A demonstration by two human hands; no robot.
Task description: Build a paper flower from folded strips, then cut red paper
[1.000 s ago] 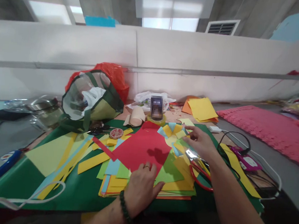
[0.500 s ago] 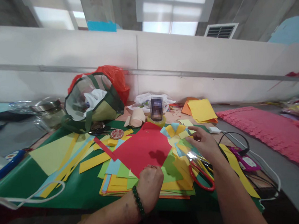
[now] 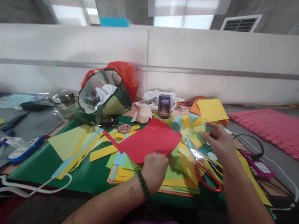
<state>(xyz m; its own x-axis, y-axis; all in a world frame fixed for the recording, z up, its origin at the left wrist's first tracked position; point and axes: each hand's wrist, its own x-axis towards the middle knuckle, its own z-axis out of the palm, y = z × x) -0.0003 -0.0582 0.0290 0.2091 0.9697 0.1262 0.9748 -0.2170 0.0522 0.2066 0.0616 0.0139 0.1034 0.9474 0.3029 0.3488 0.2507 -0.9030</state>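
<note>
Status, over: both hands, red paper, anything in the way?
Left hand closed on red paper's near edge. Right hand at yellow-blue papers, grip unclear. Red-handled scissors between the hands, possibly in the way.

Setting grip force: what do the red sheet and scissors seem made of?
Red sheet: likely paper or thin card; matte, curving near the left hand. Scissors: silvery shine suggests steel blades; smooth red handle perhaps plastic.

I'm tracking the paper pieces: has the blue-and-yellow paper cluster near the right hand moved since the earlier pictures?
Yes. The blue-and-yellow paper cluster has shifted to the right, farther from the round red disc.
</note>
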